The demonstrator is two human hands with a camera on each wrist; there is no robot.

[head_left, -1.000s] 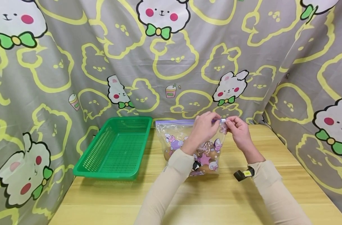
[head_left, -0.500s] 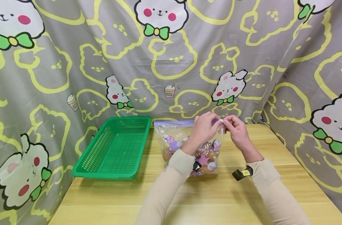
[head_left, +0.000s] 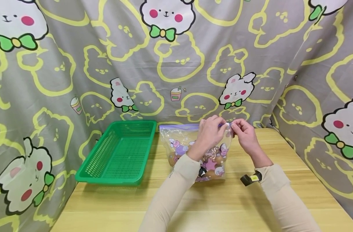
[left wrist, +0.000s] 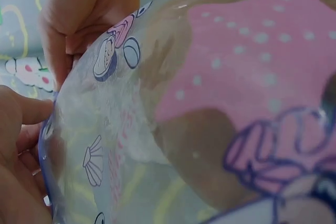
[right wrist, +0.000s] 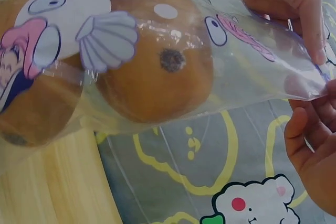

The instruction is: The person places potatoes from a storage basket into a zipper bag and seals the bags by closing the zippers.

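Two hands pinch the top corner of a clear zip-top plastic bag printed with cartoon figures (head_left: 191, 146) standing on a pale wooden table (head_left: 228, 206).

The left hand (head_left: 209, 132) and right hand (head_left: 243, 133) meet at the bag's upper right corner, fingers curled on the purple seal strip beside its small white slider (head_left: 229, 124); the wrist views show fingertips (right wrist: 315, 51) gripping the plastic edge. Inside the bag lie round brown fruits (right wrist: 152, 77). A green perforated plastic basket (head_left: 118, 151) sits just left of the bag. Behind the bag hangs a grey cloth backdrop with yellow and white bunny figures (head_left: 176, 58). Both forearms wear beige sleeves (head_left: 170, 193).
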